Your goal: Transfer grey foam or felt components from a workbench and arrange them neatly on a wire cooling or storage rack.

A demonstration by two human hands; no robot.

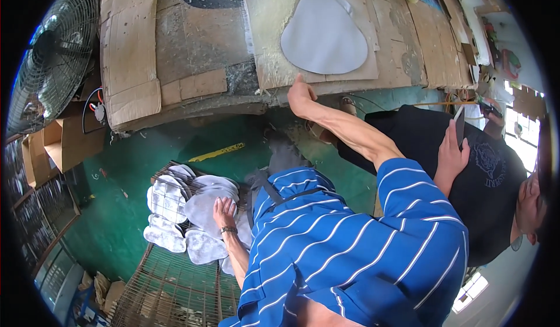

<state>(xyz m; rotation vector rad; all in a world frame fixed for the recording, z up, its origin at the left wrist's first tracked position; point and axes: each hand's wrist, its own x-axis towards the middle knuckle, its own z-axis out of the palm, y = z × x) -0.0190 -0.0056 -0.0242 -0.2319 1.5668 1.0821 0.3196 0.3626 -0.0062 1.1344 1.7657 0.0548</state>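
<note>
Grey rounded sheet [325, 38] flat on the counter [198, 53], more like it piled on a wire rack [175, 280].

The person's right hand [300, 97] is at the counter's near edge, just beside the sheet; its fingers look partly curled, nothing visible in them, though the palm is hidden. The left hand [224, 213] lies over the stack of grey pieces [201, 207], and whether its fingers grasp one cannot be told. The sheet sits on a board [274, 59] crusted with pale yellow residue; if that is tacky, lifting could tear or smear it, and what looks like a second layer at its upper right might come along. The pile overlaps loosely, so a careless pull could spill pieces onto the green floor [128, 169].
</note>
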